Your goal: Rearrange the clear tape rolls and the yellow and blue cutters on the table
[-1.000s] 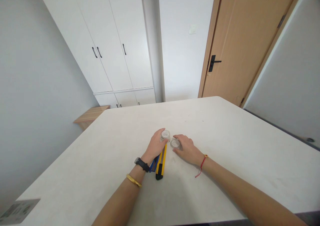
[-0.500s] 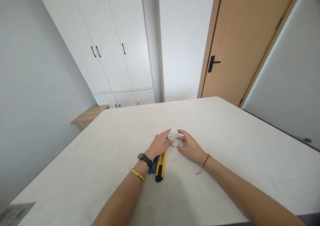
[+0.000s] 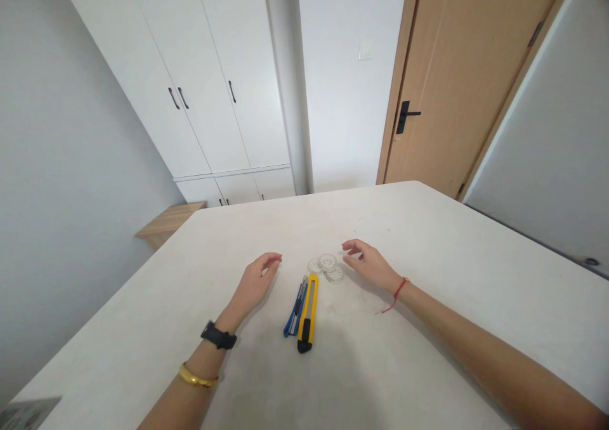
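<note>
Three clear round discs with patterned rims lie partly overlapping on the white table (image 3: pixel 404 354): a left disc (image 3: pixel 313 266), a middle disc (image 3: pixel 328 262) and a lower right disc (image 3: pixel 335 276). My right hand (image 3: pixel 371 266) is just right of them, thumb apart from the curved fingers, holding nothing. Farther off to their left, my left hand (image 3: pixel 257 284) is loosely curved and empty. Nearer me lie a yellow utility knife (image 3: pixel 308 316) with a black end and, along its left side, a smaller blue utility knife (image 3: pixel 295 309).
White cabinets (image 3: pixel 228 119) and a wooden door (image 3: pixel 471 68) stand beyond the table's far edge. A wooden ledge (image 3: pixel 171 221) is past its left side. A grey printed patch (image 3: pixel 33 411) shows at the near left corner. Tiny specks dot the far tabletop.
My left hand has moved left, away from the discs, uncovering them and both knives. The right hand has drawn slightly right and away. The discs now lie more spread out.
</note>
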{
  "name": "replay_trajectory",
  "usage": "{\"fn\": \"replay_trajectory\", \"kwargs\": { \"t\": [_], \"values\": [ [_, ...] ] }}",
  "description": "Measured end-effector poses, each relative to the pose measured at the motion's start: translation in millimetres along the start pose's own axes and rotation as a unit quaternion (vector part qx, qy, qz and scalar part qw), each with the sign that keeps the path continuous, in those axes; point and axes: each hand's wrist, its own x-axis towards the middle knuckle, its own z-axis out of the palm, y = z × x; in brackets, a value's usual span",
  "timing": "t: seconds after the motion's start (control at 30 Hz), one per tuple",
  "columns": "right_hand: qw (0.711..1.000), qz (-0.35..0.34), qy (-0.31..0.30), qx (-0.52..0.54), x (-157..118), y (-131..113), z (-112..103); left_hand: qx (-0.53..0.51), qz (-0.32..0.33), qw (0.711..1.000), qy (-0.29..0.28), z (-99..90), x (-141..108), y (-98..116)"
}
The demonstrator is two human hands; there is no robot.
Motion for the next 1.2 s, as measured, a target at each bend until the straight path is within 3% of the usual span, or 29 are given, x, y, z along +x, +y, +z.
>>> {"fn": "replay_trajectory", "kwargs": {
  "t": [0.2,0.4,0.6,0.97,1.2],
  "values": [
    [0.992,0.038,0.049,0.106,-6.7,24.7,-5.8,-0.141,-0.054,0.986,0.069,-11.4,-11.3,-13.9],
    [0.986,0.011,0.057,0.154,-12.6,24.3,-10.0,-0.233,-0.103,0.961,0.112,-13.5,-16.3,-17.2],
    [0.988,0.001,0.038,0.147,-15.1,20.2,-6.6,-0.206,-0.113,0.965,0.115,-8.7,-15.5,-14.8],
    [0.993,0.008,0.040,0.108,-13.1,22.6,-4.8,-0.181,-0.075,0.973,0.124,-7.0,-17.4,-20.2],
    [0.997,0.005,-0.013,0.073,-4.9,12.6,4.3,-0.181,-0.066,0.973,0.125,-7.5,-15.4,-23.6]
  ]
}}
